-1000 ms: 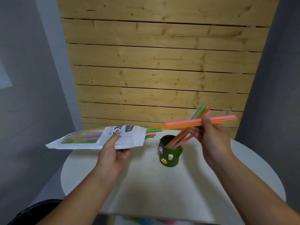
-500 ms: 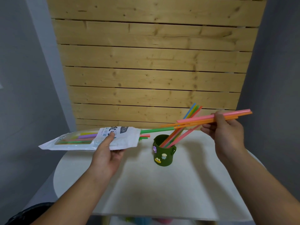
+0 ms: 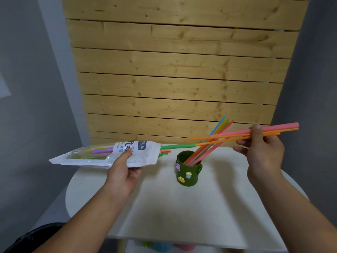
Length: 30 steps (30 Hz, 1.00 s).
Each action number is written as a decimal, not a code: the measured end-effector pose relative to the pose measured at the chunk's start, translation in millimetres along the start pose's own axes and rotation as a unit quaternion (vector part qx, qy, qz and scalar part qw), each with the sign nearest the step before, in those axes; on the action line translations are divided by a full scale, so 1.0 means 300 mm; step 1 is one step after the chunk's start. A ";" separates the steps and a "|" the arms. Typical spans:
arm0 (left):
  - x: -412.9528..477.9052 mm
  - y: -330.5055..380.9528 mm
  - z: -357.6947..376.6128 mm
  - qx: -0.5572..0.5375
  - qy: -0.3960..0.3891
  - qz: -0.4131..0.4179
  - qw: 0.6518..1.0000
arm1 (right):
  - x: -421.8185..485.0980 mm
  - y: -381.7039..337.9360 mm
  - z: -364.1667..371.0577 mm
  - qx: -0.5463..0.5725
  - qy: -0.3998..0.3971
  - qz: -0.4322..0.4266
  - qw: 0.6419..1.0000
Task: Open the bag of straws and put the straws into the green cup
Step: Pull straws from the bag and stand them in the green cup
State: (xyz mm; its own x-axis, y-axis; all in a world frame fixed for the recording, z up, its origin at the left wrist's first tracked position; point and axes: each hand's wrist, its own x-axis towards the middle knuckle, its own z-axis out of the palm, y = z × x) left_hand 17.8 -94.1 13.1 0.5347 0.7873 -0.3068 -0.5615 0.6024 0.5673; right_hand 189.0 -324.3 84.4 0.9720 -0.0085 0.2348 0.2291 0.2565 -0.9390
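Left hand [image 3: 124, 170] grips bag [image 3: 109, 156] from below, thumb on top, bag held level above table [image 3: 164, 207], open mouth facing right. Green straw [image 3: 177, 146] sticks far out of mouth. Right hand [image 3: 262, 152] pinches pink and orange bundle [image 3: 273, 130], held level above and right of cup [image 3: 188, 170]. Cup upright on table, several straws [image 3: 209, 143] leaning inside. Wood slats [image 3: 173, 79] behind.
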 end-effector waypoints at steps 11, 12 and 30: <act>0.035 0.046 -0.026 -0.010 0.046 0.027 0.999 | -0.002 -0.006 0.001 -0.020 0.073 -0.049 0.996; 0.037 0.048 -0.029 -0.008 0.048 0.030 0.998 | -0.005 -0.007 0.002 -0.019 0.072 -0.049 0.996; 0.022 0.011 -0.019 0.013 0.045 0.016 0.999 | -0.055 0.019 -0.003 -0.110 -0.056 -0.130 0.984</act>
State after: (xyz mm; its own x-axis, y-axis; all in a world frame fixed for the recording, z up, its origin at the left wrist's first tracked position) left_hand 16.0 -86.4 8.6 0.4564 0.8159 -0.3549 -0.5609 0.5735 0.5971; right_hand 174.2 -323.4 75.1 0.8699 0.0627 0.4892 0.4873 0.0438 -0.8722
